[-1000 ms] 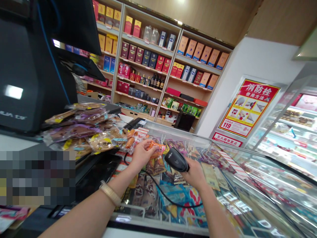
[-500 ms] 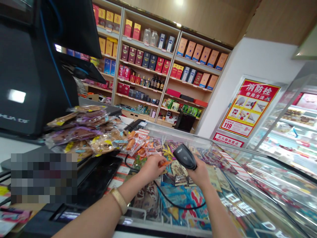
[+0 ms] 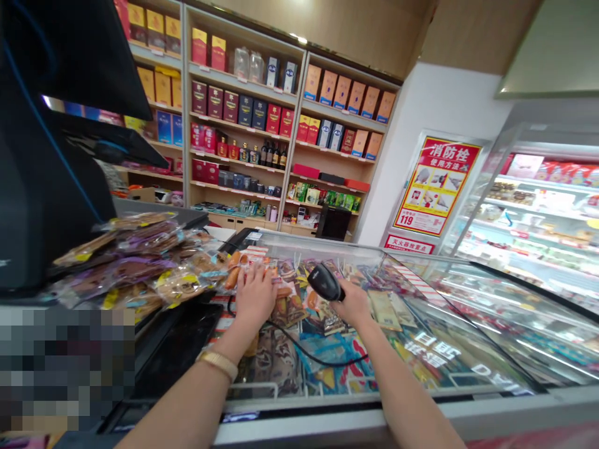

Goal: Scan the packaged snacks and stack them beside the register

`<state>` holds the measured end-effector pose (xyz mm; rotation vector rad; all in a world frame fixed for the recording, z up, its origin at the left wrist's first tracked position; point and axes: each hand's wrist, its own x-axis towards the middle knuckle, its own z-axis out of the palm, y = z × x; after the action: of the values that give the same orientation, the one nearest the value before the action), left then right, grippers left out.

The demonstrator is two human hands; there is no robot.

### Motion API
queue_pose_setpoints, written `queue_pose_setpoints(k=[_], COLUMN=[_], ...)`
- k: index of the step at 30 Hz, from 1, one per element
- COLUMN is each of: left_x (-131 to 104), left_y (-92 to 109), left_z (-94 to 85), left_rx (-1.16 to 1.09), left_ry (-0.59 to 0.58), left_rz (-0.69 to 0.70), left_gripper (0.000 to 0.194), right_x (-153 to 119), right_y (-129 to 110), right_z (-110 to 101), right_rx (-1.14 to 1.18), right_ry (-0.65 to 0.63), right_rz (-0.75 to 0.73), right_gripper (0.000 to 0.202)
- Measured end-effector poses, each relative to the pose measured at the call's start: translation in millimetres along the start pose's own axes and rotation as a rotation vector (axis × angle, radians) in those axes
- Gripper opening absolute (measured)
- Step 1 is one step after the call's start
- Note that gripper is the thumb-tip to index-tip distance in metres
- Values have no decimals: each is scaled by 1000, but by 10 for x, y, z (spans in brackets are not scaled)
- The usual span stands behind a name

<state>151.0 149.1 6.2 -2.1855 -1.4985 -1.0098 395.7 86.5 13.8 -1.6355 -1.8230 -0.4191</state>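
Orange-wrapped snacks [image 3: 233, 275] lie in the head view just beside a heap of clear-bagged brown packets [image 3: 182, 282], towards the far side of the glass-topped case [image 3: 337, 399]. The left hand [image 3: 255, 296] is palm down over the orange wrappers, fingers spread and reaching forward; its fingertips seem to touch them, but whether they are closed on one cannot be told. The right hand [image 3: 354, 303] is wrapped round the handle of a black barcode scanner [image 3: 322, 282], held up over the case with its head tilted toward the left hand. A black cable [image 3: 299, 350] curves across the glass below both hands. As for how far things stand, the scanner is in hand and raised, while no wrapper is visibly lifted clear or held up to it. The orange wrappers and the brown packets sit close together as loose heaps, and nothing marks any piece as dealt with or remaining, so no count can be given. A dark flat panel [image 3: 185, 340] lies in front of the brown packets, and a black terminal [image 3: 70, 206] stands to their left; no readout on either can be made out.
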Motion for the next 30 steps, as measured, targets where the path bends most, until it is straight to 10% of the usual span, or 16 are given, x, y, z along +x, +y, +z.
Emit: queue_pose_setpoints(k=[30], left_x=[11], left_y=[-86], left_z=[-44], left_rx=[-175], left_ry=[-189], left_rz=[114], left_gripper=[21], right_x=[-212], right_y=[-310], right_z=[84], right_rx=[-73], right_ry=[-94], right_rz=[-48], right_gripper=[39])
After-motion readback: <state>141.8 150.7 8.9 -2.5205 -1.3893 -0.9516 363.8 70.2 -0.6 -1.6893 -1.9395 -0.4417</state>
